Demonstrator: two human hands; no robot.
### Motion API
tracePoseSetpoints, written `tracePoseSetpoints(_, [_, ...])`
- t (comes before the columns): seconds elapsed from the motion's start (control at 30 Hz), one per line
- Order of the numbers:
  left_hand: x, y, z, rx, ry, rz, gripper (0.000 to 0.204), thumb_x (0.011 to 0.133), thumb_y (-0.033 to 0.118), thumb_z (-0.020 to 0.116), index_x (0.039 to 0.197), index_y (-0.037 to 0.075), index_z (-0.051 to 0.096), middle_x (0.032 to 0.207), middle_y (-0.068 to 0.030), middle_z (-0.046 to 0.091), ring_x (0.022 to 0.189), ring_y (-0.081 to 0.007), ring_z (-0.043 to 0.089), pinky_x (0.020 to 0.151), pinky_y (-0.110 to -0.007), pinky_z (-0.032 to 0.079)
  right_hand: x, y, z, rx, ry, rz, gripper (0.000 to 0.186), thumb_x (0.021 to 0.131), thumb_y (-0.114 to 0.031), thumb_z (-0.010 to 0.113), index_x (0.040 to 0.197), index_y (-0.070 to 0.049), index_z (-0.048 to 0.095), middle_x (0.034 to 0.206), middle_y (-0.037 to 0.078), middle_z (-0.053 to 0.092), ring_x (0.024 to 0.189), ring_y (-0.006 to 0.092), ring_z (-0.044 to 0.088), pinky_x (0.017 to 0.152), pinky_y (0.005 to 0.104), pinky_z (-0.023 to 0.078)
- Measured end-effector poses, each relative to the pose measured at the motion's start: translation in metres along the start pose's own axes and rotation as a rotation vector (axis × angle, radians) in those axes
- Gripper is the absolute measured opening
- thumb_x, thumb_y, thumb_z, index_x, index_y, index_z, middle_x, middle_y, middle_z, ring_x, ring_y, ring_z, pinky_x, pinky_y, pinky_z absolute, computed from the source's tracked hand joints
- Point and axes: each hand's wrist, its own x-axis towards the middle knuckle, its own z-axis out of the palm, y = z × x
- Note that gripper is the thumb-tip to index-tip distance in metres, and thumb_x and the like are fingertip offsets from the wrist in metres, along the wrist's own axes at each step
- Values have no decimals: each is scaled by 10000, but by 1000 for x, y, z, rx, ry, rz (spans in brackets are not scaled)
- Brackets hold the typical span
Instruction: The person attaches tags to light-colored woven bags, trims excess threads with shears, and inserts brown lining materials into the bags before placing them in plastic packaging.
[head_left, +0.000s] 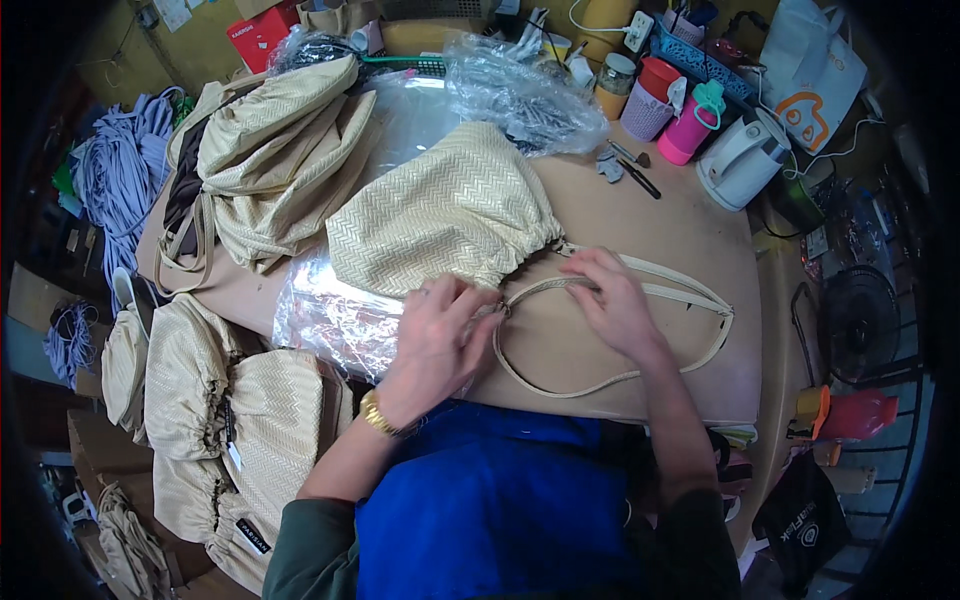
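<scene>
**Tan worktable and what lies on it**

Tan table (650, 215), curved at its right edge. Clear plastic sheet (330, 310) lies flat on it, just left of the left hand (437, 335). Cream woven bag (445, 210) rests partly on the sheet, just beyond both hands. Its strap (610, 378) loops over bare tabletop under the right hand (612, 300). Pile of cream bags (270, 160) far left of the left hand. Crumpled plastic bag (520, 95) and dark pen (640, 180) well beyond the right hand.
</scene>
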Motion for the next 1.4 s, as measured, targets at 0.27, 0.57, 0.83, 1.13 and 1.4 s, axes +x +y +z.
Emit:
tracePoseSetpoints(0.27, [38, -23, 53, 107, 51, -191, 543, 733, 276, 805, 1128, 63, 499, 1059, -167, 493, 980, -355, 533, 819, -458, 431, 74, 41, 39, -56, -18, -221, 440, 741, 36, 645, 1160, -89, 603, 1156, 136, 569, 1098, 329, 551, 923, 434, 456])
tracePoseSetpoints(0.57, [-13, -68, 10, 36, 126, -77, 218, 744, 179, 768, 952, 139, 714, 989, -18, 661, 966, -231, 581, 974, -406, 319, 17, -17, 31, -78, 29, 13, 224, 765, -106, 698, 985, -66, 676, 1036, 110, 575, 1039, 320, 547, 937, 435, 391])
tracePoseSetpoints(0.83, [9, -90, 13, -20, 12, -195, 155, 829, 275, 709, 850, 121, 718, 824, -47, 629, 832, -233, 564, 841, -407, 309, 8, -22, 85, 214, -134, 118, 254, 733, -152, 733, 931, -5, 673, 938, 111, 634, 1000, 275, 580, 971, 421, 388])
tracePoseSetpoints(1.13, [11, -93, 15, -31, -21, -234, 185, 833, 288, 692, 832, 102, 691, 826, -61, 619, 848, -253, 555, 848, -401, 303, 14, -13, 85, 459, -259, 197, 173, 777, -123, 690, 890, 2, 655, 892, 102, 661, 950, 276, 601, 1036, 416, 352])
tracePoseSetpoints(1.4, [9, -79, 18, 105, 77, -221, 148, 811, 164, 692, 935, 87, 667, 937, -96, 611, 865, -285, 553, 834, -416, 354, 2, -29, 105, 32, -48, 2, 162, 805, -116, 650, 926, -26, 590, 848, 131, 616, 899, 296, 595, 980, 458, 358])
